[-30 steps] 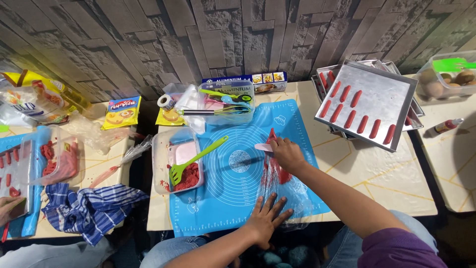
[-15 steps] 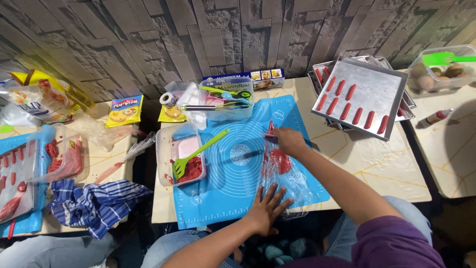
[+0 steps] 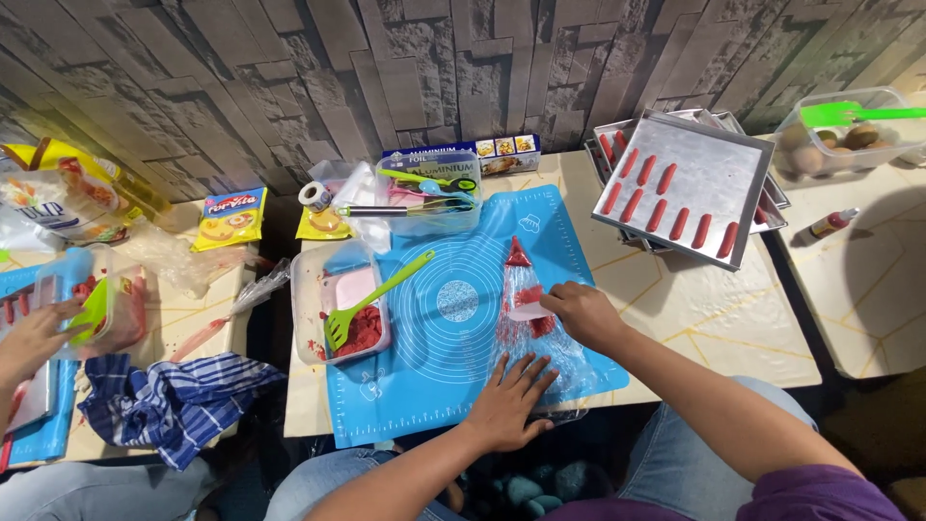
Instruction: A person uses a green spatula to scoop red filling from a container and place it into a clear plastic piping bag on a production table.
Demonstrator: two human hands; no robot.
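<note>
**Blue silicone mat, clear piping bag pressed flat at centre frame**

Blue and flexible, the silicone mat printed with white concentric rings covers a pale tabletop veined with thin gold lines. Behind it, across the top of the frame, runs a wall of rough grey stone-look panels.

At the centre lies a clear plastic piping bag, tip toward the wall, smeared inside with red paste that gathers at its narrow end. The left hand lies flat on the wide, crinkled lower end, fingers spread apart. The right hand has its fingers closed together on a small pale scraper laid across the bag's middle.

Left of the bag, a clear rectangular tub holds red paste and a green spatula. At upper right, a tilted metal baking tray carries rows of short red piped sticks. At lower left lies a crumpled blue striped cloth; at the left edge another person's hand holds a green tool.
</note>
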